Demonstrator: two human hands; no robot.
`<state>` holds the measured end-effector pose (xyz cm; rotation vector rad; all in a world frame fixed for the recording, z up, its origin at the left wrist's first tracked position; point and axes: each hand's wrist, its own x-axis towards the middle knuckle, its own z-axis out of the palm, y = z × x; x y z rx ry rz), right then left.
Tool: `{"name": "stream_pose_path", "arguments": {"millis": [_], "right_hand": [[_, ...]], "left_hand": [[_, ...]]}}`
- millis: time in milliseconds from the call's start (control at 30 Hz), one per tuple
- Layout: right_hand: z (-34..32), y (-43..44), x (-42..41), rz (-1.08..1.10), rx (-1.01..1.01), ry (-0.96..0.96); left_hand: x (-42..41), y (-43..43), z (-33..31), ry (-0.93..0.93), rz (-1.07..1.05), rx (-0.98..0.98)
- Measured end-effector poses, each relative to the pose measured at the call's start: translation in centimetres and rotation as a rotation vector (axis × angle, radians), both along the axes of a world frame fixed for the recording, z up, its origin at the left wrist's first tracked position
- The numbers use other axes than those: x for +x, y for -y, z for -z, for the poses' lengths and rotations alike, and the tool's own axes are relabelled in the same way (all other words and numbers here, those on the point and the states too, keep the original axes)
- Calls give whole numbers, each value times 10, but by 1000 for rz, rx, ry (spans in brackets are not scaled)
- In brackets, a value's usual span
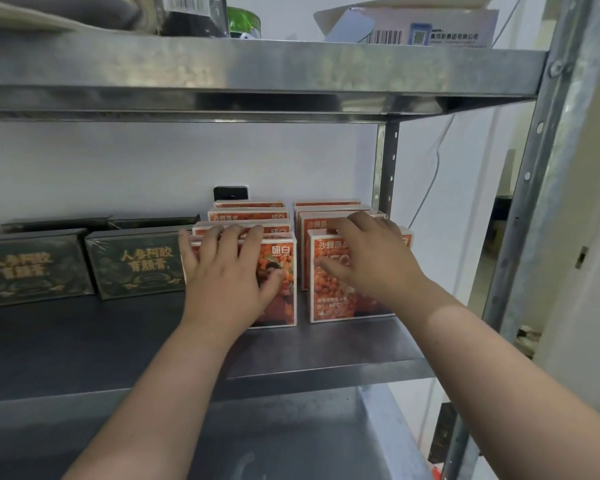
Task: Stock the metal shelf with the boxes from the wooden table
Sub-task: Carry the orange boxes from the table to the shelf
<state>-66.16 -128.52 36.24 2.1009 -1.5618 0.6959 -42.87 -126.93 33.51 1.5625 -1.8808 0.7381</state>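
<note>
Entry, head view.

- 2 rows of orange boxes (pixel 246 215) are seen standing upright, one behind another, on the middle board of the metal shelf (pixel 118 341). They sit toward the board's 3 o'clock end. About 4 boxes are counted per row; the rear ones are partly hidden.
- The left hand (pixel 222 275) is laid on the front left orange box (pixel 281 282). Its fingers are hooked over the top edge and its thumb is pressed on the printed face, so the box is grasped. The exposed part of the face lies at 3 o'clock of the hand.
- The right hand (pixel 368 258) is spread over the front right orange box (pixel 329 299). The fingers are held fairly straight, reaching past the top edge, and the thumb is laid across the face. The grip is released; only contact is seen. The lower half of the face is visible at 7 o'clock of the hand.
- The 2 front boxes stand side by side with a narrow gap between them.
- Dark green boxes (pixel 139 265) with gold lettering are set at 9 o'clock of the left hand, touching the left orange row.
- A white wall (pixel 153 161) is seen behind, with a small black fitting (pixel 231 194) at 12 o'clock of the left row.
- The upper board (pixel 257 71) carries a white barcoded carton (pixel 430 32).
- A perforated upright post (pixel 534 168) stands at 3 o'clock.
</note>
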Motion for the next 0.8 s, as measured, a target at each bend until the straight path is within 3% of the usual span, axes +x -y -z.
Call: {"name": "stream_pose_path", "arguments": {"millis": [333, 500, 567, 633, 700, 800], "right_hand": [[27, -20, 16, 92, -114, 82], [62, -55, 19, -113, -342, 131], [82, -70, 26, -164, -242, 127], [96, -80, 41, -171, -13, 115], [107, -81, 58, -194, 133, 72], [114, -76, 88, -239, 199, -8]], "left_hand": [[6, -9, 2, -6, 85, 10], [27, -41, 32, -43, 321, -75], [33, -51, 51, -59, 354, 89], [37, -56, 68, -35, 355, 252], [44, -57, 79, -29, 349, 316], [69, -60, 83, -71, 250, 354]]}}
